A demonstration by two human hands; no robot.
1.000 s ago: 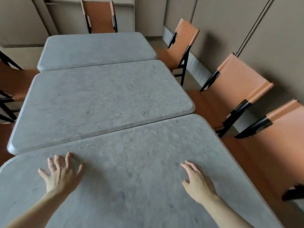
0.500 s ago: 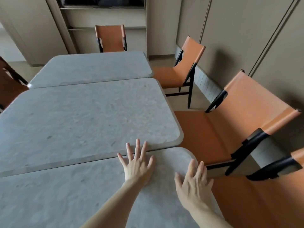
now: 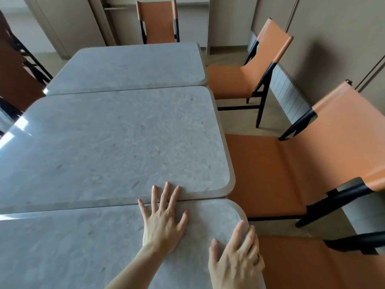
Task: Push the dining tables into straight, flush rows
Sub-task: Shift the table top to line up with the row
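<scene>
Three grey stone-topped dining tables stand in a row running away from me. The near table (image 3: 62,243) meets the middle table (image 3: 108,142) along a thin seam, and its right corner sticks out further right than the middle table's. The far table (image 3: 129,65) lies beyond. My left hand (image 3: 163,222) lies flat on the near table with spread fingers, its fingertips reaching over the seam onto the middle table. My right hand (image 3: 237,259) rests flat at the near table's rounded right edge, fingers straight.
Orange chairs with black frames line the right side: one (image 3: 250,78) by the far tables, another (image 3: 302,163) close beside the middle table, a third (image 3: 312,265) next to my right hand. A chair (image 3: 157,21) stands at the far end. Darker chairs (image 3: 14,76) sit left.
Both hands slid from the middle of the near table to its right corner. My left hand's fingertips now cross the seam. My view has shifted right and closer.
</scene>
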